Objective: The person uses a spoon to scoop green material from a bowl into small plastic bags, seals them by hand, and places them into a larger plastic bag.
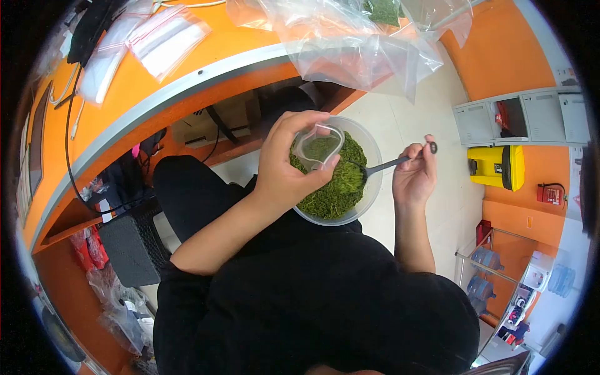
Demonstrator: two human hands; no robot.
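A round translucent tub (377, 187) sits on my lap, holding finely shredded green herb-like material (340, 197). My left hand (279, 159) is over its left side, thumb and fingers pinched round a small clear plastic bag (320, 147) whose mouth is spread wide. To the right, my right hand (415, 175) grips the handle of a dark spoon (387, 165). The spoon's head dips into the green material near the tub's right side, so its bowl is mostly hidden.
Zip bags (169, 40) lie on the orange desk (231, 31) ahead. A large clear plastic bag (356, 53) hangs over the desk edge, with more green material inside. Lockers (542, 115), a yellow bin (500, 167) and a water-bottle rack (490, 265) stand to the right.
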